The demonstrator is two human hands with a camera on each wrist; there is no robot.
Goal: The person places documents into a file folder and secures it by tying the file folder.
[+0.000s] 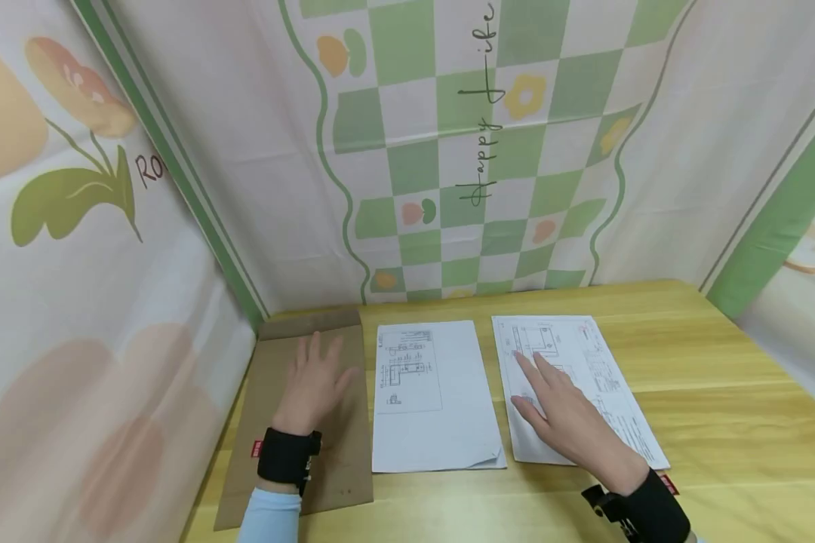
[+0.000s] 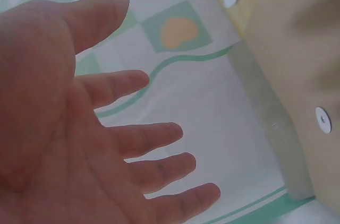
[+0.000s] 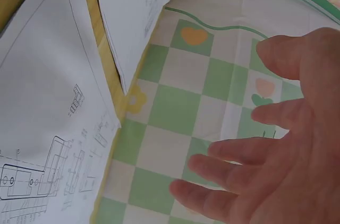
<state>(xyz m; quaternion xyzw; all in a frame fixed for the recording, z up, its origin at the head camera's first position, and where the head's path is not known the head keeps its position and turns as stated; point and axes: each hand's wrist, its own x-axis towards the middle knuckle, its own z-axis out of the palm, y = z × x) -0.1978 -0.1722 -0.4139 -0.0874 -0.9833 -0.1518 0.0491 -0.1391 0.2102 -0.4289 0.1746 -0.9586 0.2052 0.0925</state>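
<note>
My left hand (image 1: pixel 311 385) is over a brown paper envelope (image 1: pixel 342 460), fingers spread and straight. In the left wrist view its palm shows bare, and a round white button (image 2: pixel 323 120) sits on the envelope's face. Over the right-hand sheets of printed technical drawings (image 1: pixel 607 369) is my right hand (image 1: pixel 567 415), its fingers extended and holding nothing; it hides part of the print. Between the hands lies another paper stack (image 1: pixel 441 441), with a drawing on its upper left and a lifted lower right corner.
The three items lie side by side on a wooden table (image 1: pixel 733 392). A patterned cloth (image 1: pixel 244 151) hangs along the table's back edge and at the sides. Small red tags show near the left wristband (image 1: pixel 285 456) and the right wristband (image 1: pixel 652 513).
</note>
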